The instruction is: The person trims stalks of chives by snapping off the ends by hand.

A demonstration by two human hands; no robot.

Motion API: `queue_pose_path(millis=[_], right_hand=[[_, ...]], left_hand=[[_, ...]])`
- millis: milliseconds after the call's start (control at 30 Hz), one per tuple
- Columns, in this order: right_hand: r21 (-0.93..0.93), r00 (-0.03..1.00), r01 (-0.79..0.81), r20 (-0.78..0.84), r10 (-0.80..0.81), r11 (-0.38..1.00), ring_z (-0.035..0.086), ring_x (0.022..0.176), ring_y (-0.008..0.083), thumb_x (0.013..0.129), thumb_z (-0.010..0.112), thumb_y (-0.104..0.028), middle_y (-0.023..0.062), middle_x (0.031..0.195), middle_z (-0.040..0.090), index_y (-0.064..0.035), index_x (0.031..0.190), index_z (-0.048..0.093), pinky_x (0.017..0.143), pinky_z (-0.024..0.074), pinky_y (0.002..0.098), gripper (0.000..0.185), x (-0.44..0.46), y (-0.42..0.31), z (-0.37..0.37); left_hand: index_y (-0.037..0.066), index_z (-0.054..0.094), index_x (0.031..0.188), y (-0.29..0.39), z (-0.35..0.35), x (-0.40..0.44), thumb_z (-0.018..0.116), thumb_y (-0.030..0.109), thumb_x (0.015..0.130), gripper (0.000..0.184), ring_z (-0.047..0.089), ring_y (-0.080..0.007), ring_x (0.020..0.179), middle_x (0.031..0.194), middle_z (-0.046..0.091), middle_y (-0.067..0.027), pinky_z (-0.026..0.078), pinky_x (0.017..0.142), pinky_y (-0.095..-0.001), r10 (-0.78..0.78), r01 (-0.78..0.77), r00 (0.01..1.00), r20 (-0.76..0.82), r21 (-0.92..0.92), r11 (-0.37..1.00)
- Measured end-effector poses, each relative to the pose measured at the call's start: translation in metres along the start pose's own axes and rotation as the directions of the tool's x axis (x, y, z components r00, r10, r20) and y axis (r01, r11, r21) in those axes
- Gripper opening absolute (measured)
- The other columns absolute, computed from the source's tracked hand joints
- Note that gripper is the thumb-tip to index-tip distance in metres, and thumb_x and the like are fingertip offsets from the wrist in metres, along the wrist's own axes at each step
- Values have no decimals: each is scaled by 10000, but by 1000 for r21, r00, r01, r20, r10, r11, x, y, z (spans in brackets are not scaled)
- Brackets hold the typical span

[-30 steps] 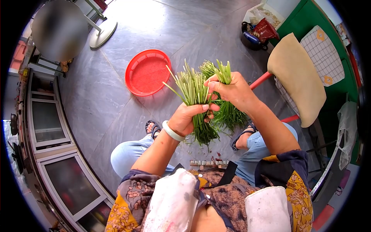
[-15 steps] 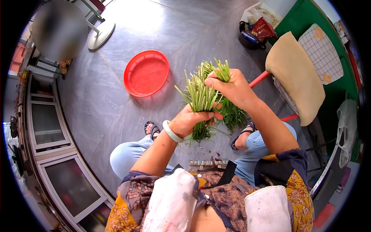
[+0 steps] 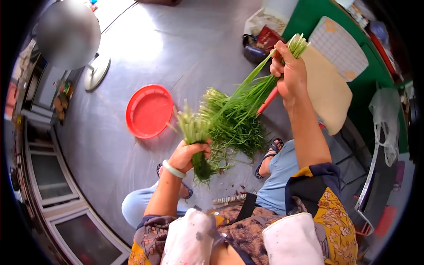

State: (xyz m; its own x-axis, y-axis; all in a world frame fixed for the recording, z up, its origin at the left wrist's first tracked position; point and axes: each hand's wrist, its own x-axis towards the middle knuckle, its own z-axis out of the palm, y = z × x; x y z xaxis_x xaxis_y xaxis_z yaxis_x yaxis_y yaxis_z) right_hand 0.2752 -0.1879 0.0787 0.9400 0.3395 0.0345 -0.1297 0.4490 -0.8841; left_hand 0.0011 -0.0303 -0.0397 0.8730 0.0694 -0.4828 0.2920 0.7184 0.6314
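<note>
My left hand (image 3: 187, 155), with a pale bangle at the wrist, is closed around a bunch of chives (image 3: 193, 128). Their cut pale ends point up and the green leaves hang below the fist. Raised at the upper right, my right hand (image 3: 289, 70) grips a second bunch of chives (image 3: 260, 95) near its pale ends. The long leaves of that bunch trail down to the left, over a loose pile of chives (image 3: 236, 139) on the floor between my feet. The left bunch is slightly blurred.
A shallow red basin (image 3: 150, 110) sits on the grey floor (image 3: 185, 66) to the left of the pile. At the right stands a seat with a beige cushion (image 3: 329, 84), beside a green cabinet (image 3: 302, 20). A plastic bag (image 3: 384, 119) hangs there. Glass-doored cabinets (image 3: 53, 176) line the left.
My hands have moved apart: the right went up and right, drawing its chives out long, the left went down and left. The head view has shifted, and more of the floor pile shows.
</note>
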Motion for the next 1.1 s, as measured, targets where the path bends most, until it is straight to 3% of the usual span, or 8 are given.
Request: queue_pose_path(millis=[167, 267, 400, 467, 600, 833, 967, 1100], right_hand=[[37, 999, -33, -41, 34, 999, 330, 472, 65, 888, 645, -183, 22, 714, 515, -51, 839, 548, 440, 278, 234, 171, 14, -6, -28], [-31, 998, -69, -8, 68, 997, 358, 469, 73, 892, 637, -185, 47, 712, 543, -42, 862, 587, 438, 292, 250, 154, 5, 0, -19], [-196, 962, -208, 134, 237, 958, 348, 455, 69, 895, 634, -220, 18, 642, 527, -39, 816, 597, 429, 294, 248, 202, -16, 26, 0], [-232, 922, -288, 196, 335, 929, 354, 452, 66, 894, 632, -221, 2, 615, 510, -44, 792, 599, 421, 291, 248, 206, -35, 38, 16], [-317, 833, -366, 308, 460, 875, 374, 454, 56, 898, 622, -211, 14, 655, 549, -57, 836, 593, 413, 282, 233, 169, -63, 61, 36], [-421, 765, -403, 333, 552, 813, 471, 546, 61, 874, 648, -194, 6, 704, 603, -45, 882, 613, 487, 373, 226, 153, -82, 83, 51], [-549, 653, -138, 575, 493, 824, 551, 687, 61, 867, 639, -162, 18, 747, 647, -12, 817, 639, 652, 445, 241, 158, -91, 79, 58], [-612, 696, 20, 576, 428, 790, 551, 645, 108, 842, 624, -136, 61, 704, 634, 0, 789, 618, 626, 448, 281, 146, -92, 83, 53]], left_hand=[[37, 562, 943, -3, -53, 18, 589, 27, 798, 148, 551, -153, 622, 736, 569, -44, 487, 603, -306, 202, -310, 848, -490, -150, 939], [54, 562, 926, 8, -65, 18, 622, 94, 837, 114, 497, -137, 566, 671, 522, -5, 468, 610, -304, 229, -417, 810, -540, -254, 873], [74, 565, 940, 25, -14, 3, 612, 157, 890, 108, 421, -88, 564, 641, 456, 27, 418, 600, -290, 387, -417, 873, -298, -40, 908], [72, 570, 951, 28, 12, -1, 618, 152, 884, 115, 429, -89, 568, 694, 543, 14, 414, 603, -275, 379, -388, 890, -251, 18, 922], [47, 586, 1035, 23, 31, 0, 627, 173, 883, 202, 449, -97, 572, 966, 678, -74, 415, 596, -269, 297, -302, 947, -119, -26, 953], [48, 597, 1032, 16, 31, -2, 677, 147, 845, 226, 480, -76, 582, 902, 669, -73, 398, 557, -233, 301, -299, 938, -170, 38, 954], [56, 599, 981, 21, 29, -4, 684, 136, 828, 192, 460, -69, 574, 830, 652, -31, 393, 563, -221, 341, -343, 909, -241, 37, 939], [60, 606, 961, 21, 30, -6, 679, 137, 828, 170, 456, -66, 573, 794, 646, -20, 389, 560, -215, 326, -331, 907, -265, 27, 943]])
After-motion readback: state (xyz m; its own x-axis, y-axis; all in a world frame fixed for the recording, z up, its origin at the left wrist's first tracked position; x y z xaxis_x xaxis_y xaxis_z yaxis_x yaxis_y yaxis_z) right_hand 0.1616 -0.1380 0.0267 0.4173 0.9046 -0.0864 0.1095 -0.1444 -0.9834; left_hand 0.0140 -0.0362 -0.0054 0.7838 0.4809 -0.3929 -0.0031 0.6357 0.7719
